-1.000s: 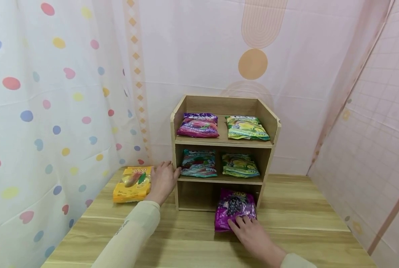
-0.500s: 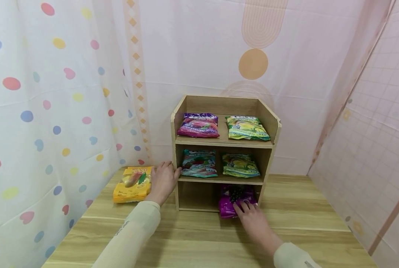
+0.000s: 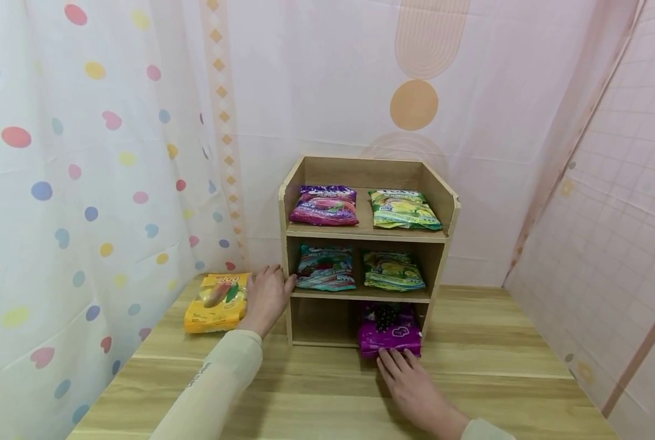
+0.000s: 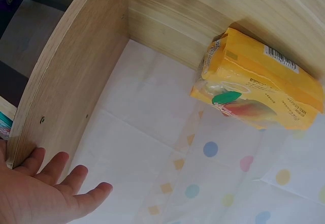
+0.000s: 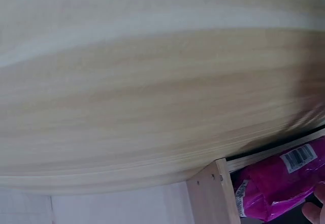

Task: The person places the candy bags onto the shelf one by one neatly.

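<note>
A small wooden shelf unit [image 3: 367, 234] with three levels stands on the table. My left hand [image 3: 266, 299] rests at its left side panel [image 4: 76, 71], with the thumb at the front edge and the fingers loosely extended along the outside. In the bottom compartment's right half lies a purple candy bag [image 3: 388, 336] with a dark grape picture; its near end sticks out at the front. My right hand [image 3: 415, 388] touches that near end with its fingertips, fingers fairly straight. The right wrist view shows the purple bag [image 5: 279, 181] inside the unit, with just a bit of finger beside it.
A yellow mango candy bag [image 3: 217, 305] lies on the table left of my left hand. The top level bears a purple-pink bag [image 3: 327, 206] and a green-yellow bag [image 3: 404, 209]. On the middle level are a teal bag [image 3: 326, 269] and another green-yellow bag [image 3: 393, 271].
The purple bag has gone back into the bottom compartment, pushed by my right hand. Since half a second ago, the right hand has drawn slightly back to the bag's near end. My left hand stays put.
</note>
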Demonstrator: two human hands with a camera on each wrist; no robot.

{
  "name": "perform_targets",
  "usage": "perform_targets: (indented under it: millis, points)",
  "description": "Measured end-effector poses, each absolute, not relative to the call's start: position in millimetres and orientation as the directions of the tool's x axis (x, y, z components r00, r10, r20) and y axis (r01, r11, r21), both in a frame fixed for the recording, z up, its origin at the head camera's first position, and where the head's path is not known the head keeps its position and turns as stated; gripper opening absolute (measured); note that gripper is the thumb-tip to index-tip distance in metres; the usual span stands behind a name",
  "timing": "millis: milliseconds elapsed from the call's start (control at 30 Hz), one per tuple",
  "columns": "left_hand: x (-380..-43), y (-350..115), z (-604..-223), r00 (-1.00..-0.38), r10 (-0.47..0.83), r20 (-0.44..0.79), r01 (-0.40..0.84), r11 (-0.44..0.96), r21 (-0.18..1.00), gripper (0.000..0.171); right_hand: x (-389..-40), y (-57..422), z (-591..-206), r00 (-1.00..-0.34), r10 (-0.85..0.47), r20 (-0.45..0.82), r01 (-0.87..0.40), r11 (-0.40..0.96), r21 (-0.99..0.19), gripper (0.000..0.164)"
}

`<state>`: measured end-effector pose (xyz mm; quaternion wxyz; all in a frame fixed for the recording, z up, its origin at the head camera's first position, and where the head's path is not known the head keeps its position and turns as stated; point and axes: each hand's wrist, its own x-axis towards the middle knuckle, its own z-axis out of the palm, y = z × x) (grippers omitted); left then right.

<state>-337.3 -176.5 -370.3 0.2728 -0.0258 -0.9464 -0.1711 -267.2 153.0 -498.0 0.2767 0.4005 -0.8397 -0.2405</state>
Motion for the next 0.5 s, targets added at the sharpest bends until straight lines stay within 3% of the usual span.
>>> perform_targets:
  millis: [300, 500]
  points:
    - [-336, -176, -369, -0.857, -0.051, 0.513, 0.138, 0.936, 0.324, 0.04, -277, 144, -500, -0.624, -0.735, 0.263, -0.499, 0.635, 0.59, 0.05]
    - [-336, -176, -370, -0.859, -0.052, 0.509, 0.134, 0.937, 0.322, 0.04, -285, 138, -498, -0.687, -0.676, 0.265, -0.5, 0.705, 0.503, 0.059]
